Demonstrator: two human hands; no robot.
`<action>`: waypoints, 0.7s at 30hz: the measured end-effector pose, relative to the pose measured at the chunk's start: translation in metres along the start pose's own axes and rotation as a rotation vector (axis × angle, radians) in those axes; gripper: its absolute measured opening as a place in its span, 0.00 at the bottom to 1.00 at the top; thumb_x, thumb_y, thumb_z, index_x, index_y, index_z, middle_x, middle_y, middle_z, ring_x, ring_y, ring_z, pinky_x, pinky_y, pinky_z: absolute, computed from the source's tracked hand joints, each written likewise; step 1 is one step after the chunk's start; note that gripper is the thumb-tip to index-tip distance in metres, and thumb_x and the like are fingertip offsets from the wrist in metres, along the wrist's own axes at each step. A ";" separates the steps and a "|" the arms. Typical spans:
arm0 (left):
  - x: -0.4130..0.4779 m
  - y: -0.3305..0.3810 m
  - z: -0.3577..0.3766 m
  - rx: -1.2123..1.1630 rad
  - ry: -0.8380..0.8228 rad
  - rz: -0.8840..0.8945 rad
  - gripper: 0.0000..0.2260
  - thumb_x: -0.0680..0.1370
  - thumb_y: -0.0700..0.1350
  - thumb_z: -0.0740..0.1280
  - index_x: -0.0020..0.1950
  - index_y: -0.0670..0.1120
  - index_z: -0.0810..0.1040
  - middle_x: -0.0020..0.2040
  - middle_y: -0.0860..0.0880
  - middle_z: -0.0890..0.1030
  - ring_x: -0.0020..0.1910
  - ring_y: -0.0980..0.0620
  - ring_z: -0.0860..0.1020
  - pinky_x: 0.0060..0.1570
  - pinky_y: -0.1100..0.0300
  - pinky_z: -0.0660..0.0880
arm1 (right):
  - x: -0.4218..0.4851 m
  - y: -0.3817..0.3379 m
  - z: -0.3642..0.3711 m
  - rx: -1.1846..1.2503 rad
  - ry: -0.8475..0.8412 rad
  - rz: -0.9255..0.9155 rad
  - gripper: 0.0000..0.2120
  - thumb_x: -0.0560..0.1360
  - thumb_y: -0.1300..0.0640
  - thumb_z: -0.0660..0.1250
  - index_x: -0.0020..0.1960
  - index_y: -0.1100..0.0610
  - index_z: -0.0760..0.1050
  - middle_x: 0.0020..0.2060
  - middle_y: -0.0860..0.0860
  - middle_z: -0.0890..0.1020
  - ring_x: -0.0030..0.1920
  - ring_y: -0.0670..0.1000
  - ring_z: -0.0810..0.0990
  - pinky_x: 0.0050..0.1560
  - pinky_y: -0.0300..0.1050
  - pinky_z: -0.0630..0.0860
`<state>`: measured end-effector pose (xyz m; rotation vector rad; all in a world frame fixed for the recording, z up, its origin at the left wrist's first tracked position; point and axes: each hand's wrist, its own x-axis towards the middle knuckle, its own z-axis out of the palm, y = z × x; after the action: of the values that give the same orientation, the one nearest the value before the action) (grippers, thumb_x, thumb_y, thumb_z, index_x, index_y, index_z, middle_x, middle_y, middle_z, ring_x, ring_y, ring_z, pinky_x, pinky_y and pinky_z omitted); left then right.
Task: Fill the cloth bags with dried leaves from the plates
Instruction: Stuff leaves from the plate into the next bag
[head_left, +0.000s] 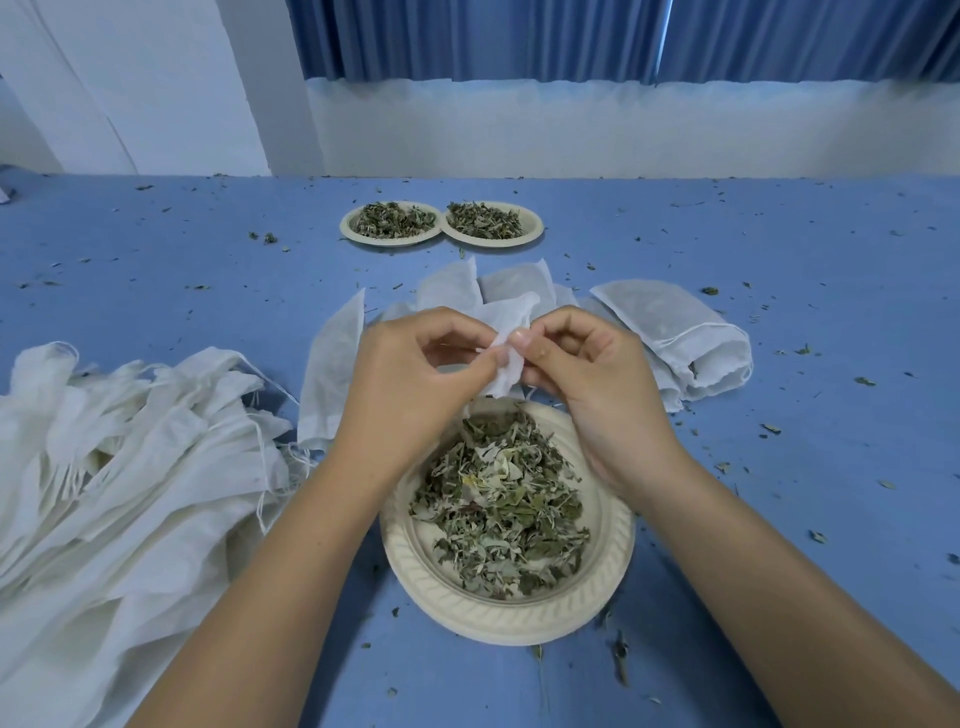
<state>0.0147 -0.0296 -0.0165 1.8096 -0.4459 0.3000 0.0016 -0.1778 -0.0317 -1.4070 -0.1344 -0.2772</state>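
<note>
A small white cloth bag (506, 340) hangs between both hands above the near plate. My left hand (415, 374) pinches its edge from the left, and my right hand (587, 374) pinches it from the right, fingertips almost meeting. Under them a cream plate (415, 566) holds a heap of dried leaves (498, 514). Two more plates of leaves, the left one (390, 222) and the right one (492, 222), stand side by side farther back.
A big pile of empty white bags (119, 467) lies at the left. Several bags (675, 332) lie in a row behind my hands, one flat bag (332, 369) to their left. Leaf crumbs dot the blue table (810, 291). A wall and blue curtain stand beyond.
</note>
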 end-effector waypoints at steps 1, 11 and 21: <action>0.001 0.000 -0.002 -0.021 0.028 -0.016 0.03 0.72 0.38 0.74 0.41 0.45 0.84 0.37 0.52 0.85 0.36 0.60 0.82 0.40 0.69 0.77 | 0.001 -0.003 -0.001 -0.051 -0.007 -0.004 0.05 0.74 0.64 0.70 0.39 0.59 0.78 0.35 0.54 0.81 0.34 0.47 0.79 0.39 0.38 0.79; 0.012 0.000 -0.045 0.008 0.721 0.429 0.03 0.75 0.37 0.72 0.45 0.45 0.81 0.40 0.55 0.81 0.42 0.59 0.79 0.44 0.63 0.76 | -0.012 -0.029 -0.025 -0.894 -0.680 0.031 0.20 0.68 0.52 0.76 0.59 0.46 0.79 0.54 0.44 0.78 0.50 0.45 0.76 0.54 0.40 0.74; 0.006 -0.010 -0.018 0.371 0.084 0.253 0.03 0.72 0.36 0.75 0.40 0.41 0.82 0.37 0.50 0.81 0.36 0.56 0.78 0.41 0.64 0.77 | -0.013 -0.030 -0.022 -0.940 -0.612 -0.147 0.12 0.69 0.57 0.76 0.52 0.56 0.82 0.51 0.47 0.81 0.53 0.47 0.76 0.57 0.45 0.70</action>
<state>0.0251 -0.0106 -0.0169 2.0913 -0.5907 0.6677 -0.0202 -0.2026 -0.0103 -2.3939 -0.6785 0.0001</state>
